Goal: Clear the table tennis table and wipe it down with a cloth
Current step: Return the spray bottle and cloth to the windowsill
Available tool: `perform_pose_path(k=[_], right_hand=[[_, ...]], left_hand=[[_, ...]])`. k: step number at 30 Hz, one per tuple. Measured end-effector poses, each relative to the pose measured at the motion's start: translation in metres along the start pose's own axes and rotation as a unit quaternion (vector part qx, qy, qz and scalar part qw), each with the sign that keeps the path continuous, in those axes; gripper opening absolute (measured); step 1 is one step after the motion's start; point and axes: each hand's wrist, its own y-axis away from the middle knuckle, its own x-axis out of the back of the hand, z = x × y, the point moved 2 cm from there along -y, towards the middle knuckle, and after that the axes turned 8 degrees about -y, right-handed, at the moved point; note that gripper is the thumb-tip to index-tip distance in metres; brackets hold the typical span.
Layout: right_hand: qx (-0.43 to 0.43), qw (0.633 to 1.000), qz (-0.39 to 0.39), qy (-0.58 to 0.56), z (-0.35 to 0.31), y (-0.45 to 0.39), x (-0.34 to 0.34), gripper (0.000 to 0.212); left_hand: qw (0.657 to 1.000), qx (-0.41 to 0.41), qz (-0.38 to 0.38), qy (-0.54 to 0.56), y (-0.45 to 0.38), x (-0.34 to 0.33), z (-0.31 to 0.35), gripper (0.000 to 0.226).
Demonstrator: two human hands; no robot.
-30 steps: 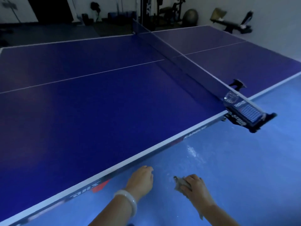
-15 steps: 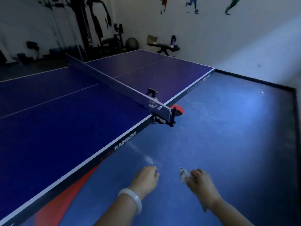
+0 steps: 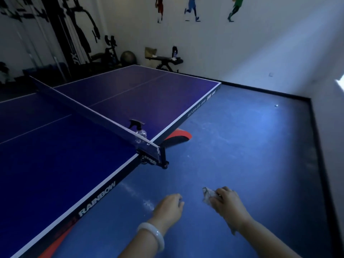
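The blue table tennis table (image 3: 55, 174) fills the left of the view, its white side edge running diagonally toward me. A dark net (image 3: 83, 112) crosses it to a clamp at the near edge. A clear spray bottle (image 3: 139, 131) with a black trigger stands on the table just behind the net, near that edge. My right hand (image 3: 227, 203) hangs over the floor, right of the table, closed around a crumpled grey cloth (image 3: 207, 194). My left hand (image 3: 169, 207), with a pale bangle on the wrist, is loosely curled over the floor and holds nothing.
The net clamp (image 3: 158, 161) juts out past the table's side. A red table leg base (image 3: 178, 136) shows on the blue floor (image 3: 251, 146) beyond it. A weight bench (image 3: 163, 60) and gym machines stand by the far wall. A wall bounds the floor at right.
The view has swung right and pulled back from the table; the far half, floor and wall have come into sight. Both hands stay low in front, the cloth still in the right.
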Motion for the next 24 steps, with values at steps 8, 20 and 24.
perform_pose_path(k=[8, 20, 24], right_hand=[[-0.015, 1.0, 0.014, 0.004, 0.028, -0.129, 0.071, 0.037], [0.026, 0.995, -0.071, -0.071, 0.069, -0.31, 0.113, 0.032], [0.065, 0.986, -0.134, -0.074, 0.062, -0.37, 0.12, 0.031]], left_hand=[[1.0, -0.002, 0.019, 0.018, -0.142, 0.03, 0.044, 0.036], [0.989, 0.13, 0.068, 0.022, -0.278, 0.039, 0.084, 0.032], [0.973, 0.214, 0.08, 0.031, -0.297, 0.04, 0.084, 0.026]])
